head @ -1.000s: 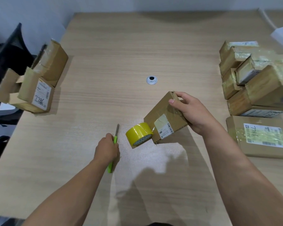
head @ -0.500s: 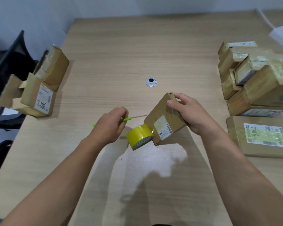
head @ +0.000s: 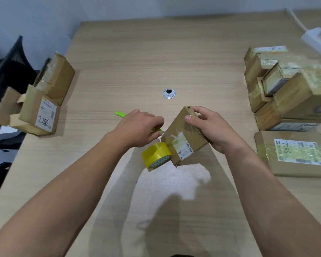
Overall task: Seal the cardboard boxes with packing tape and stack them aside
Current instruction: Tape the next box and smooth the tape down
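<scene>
Right hand (head: 211,130) clutches one box (head: 182,138); left hand (head: 137,130) pinches one green cutter (head: 120,114); one tape roll (head: 156,156) touching box.

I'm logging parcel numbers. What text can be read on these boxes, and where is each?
"7786": handwritten on the label of the flat box, right side.
"78CL", last two characters uncertain: handwritten on the label of the left box.
Label on the held box: print and barcode too small to read.
Labels in the right stack: blurred.
</scene>
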The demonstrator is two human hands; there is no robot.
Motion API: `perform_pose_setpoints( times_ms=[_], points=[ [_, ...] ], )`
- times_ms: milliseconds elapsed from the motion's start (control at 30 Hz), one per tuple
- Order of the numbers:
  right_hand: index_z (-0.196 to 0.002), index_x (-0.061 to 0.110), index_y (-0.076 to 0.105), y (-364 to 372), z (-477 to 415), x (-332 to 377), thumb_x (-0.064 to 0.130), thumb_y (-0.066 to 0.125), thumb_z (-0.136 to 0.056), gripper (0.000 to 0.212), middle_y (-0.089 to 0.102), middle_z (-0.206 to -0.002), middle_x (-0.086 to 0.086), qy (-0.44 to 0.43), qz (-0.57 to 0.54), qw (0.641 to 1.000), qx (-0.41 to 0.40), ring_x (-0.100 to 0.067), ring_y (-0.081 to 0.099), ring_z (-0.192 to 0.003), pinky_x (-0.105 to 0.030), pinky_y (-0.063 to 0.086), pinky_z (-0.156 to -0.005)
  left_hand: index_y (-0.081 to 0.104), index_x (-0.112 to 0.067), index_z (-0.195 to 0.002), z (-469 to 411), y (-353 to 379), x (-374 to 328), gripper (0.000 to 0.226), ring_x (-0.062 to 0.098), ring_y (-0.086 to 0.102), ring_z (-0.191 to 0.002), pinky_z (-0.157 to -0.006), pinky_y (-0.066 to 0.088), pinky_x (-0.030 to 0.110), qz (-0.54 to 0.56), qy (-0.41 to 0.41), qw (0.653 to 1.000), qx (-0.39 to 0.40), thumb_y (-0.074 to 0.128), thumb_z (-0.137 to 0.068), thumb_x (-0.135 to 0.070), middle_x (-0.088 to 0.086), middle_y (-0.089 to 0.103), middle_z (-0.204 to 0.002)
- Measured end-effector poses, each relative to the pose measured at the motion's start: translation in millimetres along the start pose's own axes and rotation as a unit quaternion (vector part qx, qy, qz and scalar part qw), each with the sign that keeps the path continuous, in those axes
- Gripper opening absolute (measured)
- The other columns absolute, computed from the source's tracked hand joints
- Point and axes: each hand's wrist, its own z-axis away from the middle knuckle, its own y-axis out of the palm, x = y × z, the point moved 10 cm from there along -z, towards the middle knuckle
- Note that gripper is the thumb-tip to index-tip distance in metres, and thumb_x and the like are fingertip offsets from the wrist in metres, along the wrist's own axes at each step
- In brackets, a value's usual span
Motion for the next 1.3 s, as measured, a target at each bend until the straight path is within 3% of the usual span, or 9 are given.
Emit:
perform_pose_setpoints(
  times_ms=[167, 433, 633, 833, 933, 1033, 1233, 1300],
  points=[
    [-0.123, 0.023, 0.068, -0.8, -0.3, 0.0, 0.019, 0.068, -0.095, 0.028, 0.071, -0.1, -0.009, 0.0, -0.001, 1.0, 0.001, -0.019, 0.071, -0.079, -0.031, 0.057, -0.065, 0.054, -0.023, -0.103, -5.0, -3.2, 10.2, 0.022, 0.025, 0.061, -0.096, -0.084, 0.037, 0.037, -0.01, -0.033, 0.999, -0.005, 0.05, -0.099, -0.044, -0.006, 0.066, -0.098],
    [-0.12, 0.024, 0.07, 2.0, 0.2, 0.6, 0.017, 0.068, -0.095, 0.026, 0.072, -0.103, -0.011, -0.003, -0.007, 1.0, 0.013, -0.021, 0.072, -0.081, -0.032, 0.057, -0.066, 0.054, -0.023, -0.099, -0.5, -1.8, 5.7, 0.021, 0.024, 0.06, -0.091, -0.078, 0.032, 0.034, 0.007, -0.008, 1.0, -0.01, 0.053, -0.098, -0.043, -0.007, 0.065, -0.093],
    [-0.123, 0.022, 0.069, 0.7, -0.6, 0.4, 0.017, 0.067, -0.096, 0.027, 0.072, -0.102, -0.011, -0.002, -0.004, 1.0, 0.006, -0.021, 0.071, -0.079, -0.032, 0.057, -0.067, 0.053, -0.026, -0.102, -2.5, 0.6, 8.7, 0.02, 0.024, 0.06, -0.097, -0.083, 0.036, 0.037, -0.011, -0.046, 0.999, -0.014, 0.049, -0.1, -0.045, -0.007, 0.066, -0.1],
    [-0.118, 0.024, 0.07, -1.3, 0.1, 1.0, 0.014, 0.066, -0.096, 0.024, 0.072, -0.102, -0.013, -0.006, -0.009, 1.0, 0.002, -0.022, 0.071, -0.081, -0.036, 0.058, -0.072, 0.053, -0.025, -0.103, -0.7, -0.9, 9.0, 0.02, 0.026, 0.059, -0.096, -0.079, 0.031, 0.035, -0.029, -0.074, 0.997, -0.026, 0.049, -0.099, -0.045, -0.004, 0.065, -0.1],
    [-0.117, 0.025, 0.07, -1.5, 0.9, -0.6, 0.015, 0.067, -0.096, 0.024, 0.072, -0.105, -0.015, -0.002, -0.007, 1.0, 0.009, -0.024, 0.071, -0.082, -0.038, 0.059, -0.074, 0.052, -0.024, -0.101, 4.2, -4.1, 21.1, 0.02, 0.028, 0.06, -0.095, -0.076, 0.029, 0.035, -0.04, -0.105, 0.993, -0.035, 0.049, -0.099, -0.043, -0.002, 0.066, -0.097],
    [-0.116, 0.025, 0.07, -2.3, 0.9, -1.4, 0.015, 0.066, -0.096, 0.023, 0.071, -0.107, -0.016, -0.001, -0.006, 1.0, 0.01, -0.024, 0.072, -0.083, -0.04, 0.059, -0.075, 0.051, -0.022, -0.098, 11.9, 3.4, 41.4, 0.02, 0.031, 0.058, -0.088, -0.071, 0.03, 0.033, 0.026, -0.161, 0.986, -0.028, 0.054, -0.097, -0.042, 0.001, 0.065, -0.091],
    [-0.12, 0.025, 0.069, -4.2, -0.9, -2.3, 0.017, 0.066, -0.096, 0.025, 0.07, -0.113, -0.018, 0.001, 0.0, 1.0, 0.006, -0.024, 0.072, -0.084, -0.042, 0.06, -0.075, 0.048, -0.018, -0.099, 49.8, 85.2, 79.4, 0.022, 0.033, 0.057, -0.087, -0.069, 0.041, 0.036, 0.158, -0.318, 0.931, 0.084, 0.049, -0.1, -0.041, 0.013, 0.064, -0.097],
    [-0.12, 0.025, 0.069, -6.9, -1.6, -2.5, 0.018, 0.066, -0.097, 0.025, 0.07, -0.115, -0.019, 0.0, 0.002, 1.0, -0.004, -0.024, 0.072, -0.085, -0.046, 0.06, -0.078, 0.05, -0.019, -0.096, 57.3, 86.6, 75.5, 0.021, 0.033, 0.059, -0.086, -0.067, 0.041, 0.036, 0.168, -0.313, 0.934, 0.046, 0.05, -0.1, -0.039, 0.009, 0.065, -0.091]
  ],
)
